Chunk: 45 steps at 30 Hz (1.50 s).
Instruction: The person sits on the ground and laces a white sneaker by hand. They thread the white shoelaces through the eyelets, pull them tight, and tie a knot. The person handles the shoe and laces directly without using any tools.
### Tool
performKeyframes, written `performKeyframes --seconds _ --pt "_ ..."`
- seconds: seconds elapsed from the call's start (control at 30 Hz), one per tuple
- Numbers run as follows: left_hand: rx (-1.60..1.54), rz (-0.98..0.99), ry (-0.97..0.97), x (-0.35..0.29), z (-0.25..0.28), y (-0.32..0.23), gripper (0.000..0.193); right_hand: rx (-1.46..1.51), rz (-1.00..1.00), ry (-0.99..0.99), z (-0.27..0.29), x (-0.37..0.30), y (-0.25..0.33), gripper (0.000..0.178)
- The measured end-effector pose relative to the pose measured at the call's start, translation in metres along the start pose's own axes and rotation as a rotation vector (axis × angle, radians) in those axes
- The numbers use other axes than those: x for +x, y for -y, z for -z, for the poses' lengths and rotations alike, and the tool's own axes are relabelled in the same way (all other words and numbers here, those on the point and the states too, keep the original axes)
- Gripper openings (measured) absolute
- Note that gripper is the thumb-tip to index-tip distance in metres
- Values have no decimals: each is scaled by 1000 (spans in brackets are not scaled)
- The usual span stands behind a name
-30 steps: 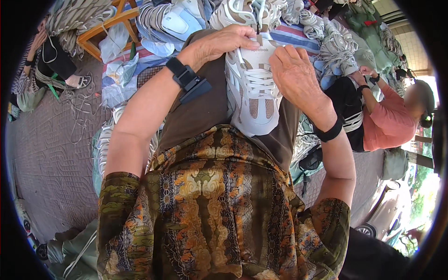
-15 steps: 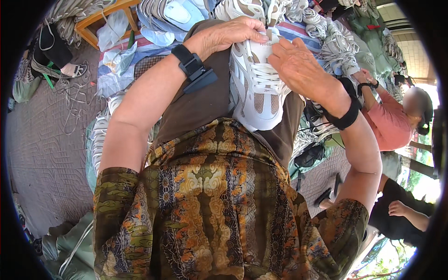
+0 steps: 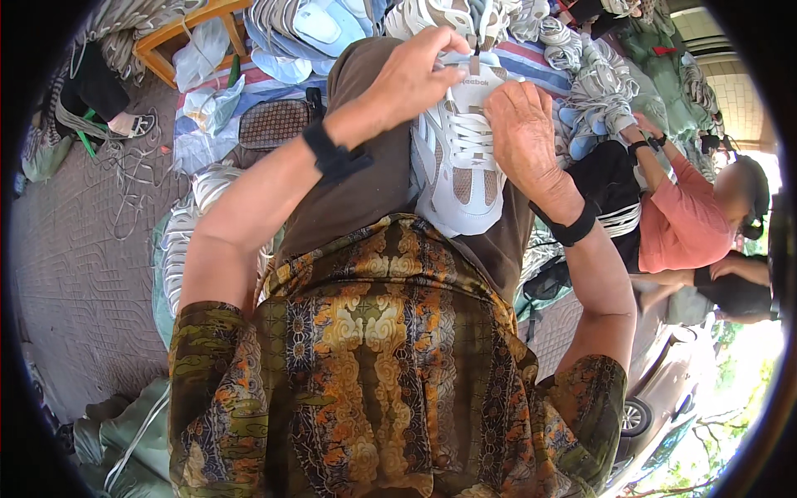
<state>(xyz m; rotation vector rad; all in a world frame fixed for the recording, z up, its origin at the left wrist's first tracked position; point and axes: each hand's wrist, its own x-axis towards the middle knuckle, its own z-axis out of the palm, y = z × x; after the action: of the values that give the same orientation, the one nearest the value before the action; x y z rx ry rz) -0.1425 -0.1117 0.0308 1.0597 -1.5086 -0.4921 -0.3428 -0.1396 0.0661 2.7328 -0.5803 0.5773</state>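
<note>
A white and beige sneaker (image 3: 466, 178) rests on my lap, toe toward me, laces threaded and tongue (image 3: 475, 83) raised. My left hand (image 3: 415, 73) is over the top left of the tongue. Its index finger and thumb are spread apart, with nothing visible between them. My right hand (image 3: 527, 137) is at the sneaker's right upper edge, beside the laces (image 3: 469, 133). Its fingers are curled in against that edge, and their tips are partly hidden. Black bands sit on both wrists.
More sneakers (image 3: 432, 15) lie just beyond my knees on a striped sheet (image 3: 531, 60). Pale blue shoe parts (image 3: 320, 29) are stacked by a wooden frame (image 3: 178, 37). A brown patterned pouch (image 3: 274, 124) lies left of my leg. A person in pink (image 3: 689, 207) works at right.
My left hand has loosened from the tongue, its finger and thumb parting. My right hand has drawn down and right from the tongue. The sneaker has barely moved.
</note>
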Motion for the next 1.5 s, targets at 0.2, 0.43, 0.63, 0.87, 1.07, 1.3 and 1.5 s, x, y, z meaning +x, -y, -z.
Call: performKeyframes --seconds 0.2,0.43,0.63,0.87,1.07,1.3,1.5 --pt "441 -424 37 -25 0 -8 6 -6 -35 27 5 1 5 18" --pt "520 -278 168 -14 -2 -10 8 11 -25 81 13 1 3 18" --pt "512 -223 233 -16 -1 -5 10 -135 -55 89 -5 1 15 16" --pt "600 -267 304 -14 3 -27 14 -241 -73 -3 -8 0 23 19" --pt "650 -284 339 -9 -7 -36 14 -14 -179 -30 -9 1 17 16" --pt "608 -470 264 -9 6 -45 17 826 -458 58 22 4 -9 14" --pt "680 -288 131 -45 105 -40 15 1245 -276 -117 42 -23 -51 14"
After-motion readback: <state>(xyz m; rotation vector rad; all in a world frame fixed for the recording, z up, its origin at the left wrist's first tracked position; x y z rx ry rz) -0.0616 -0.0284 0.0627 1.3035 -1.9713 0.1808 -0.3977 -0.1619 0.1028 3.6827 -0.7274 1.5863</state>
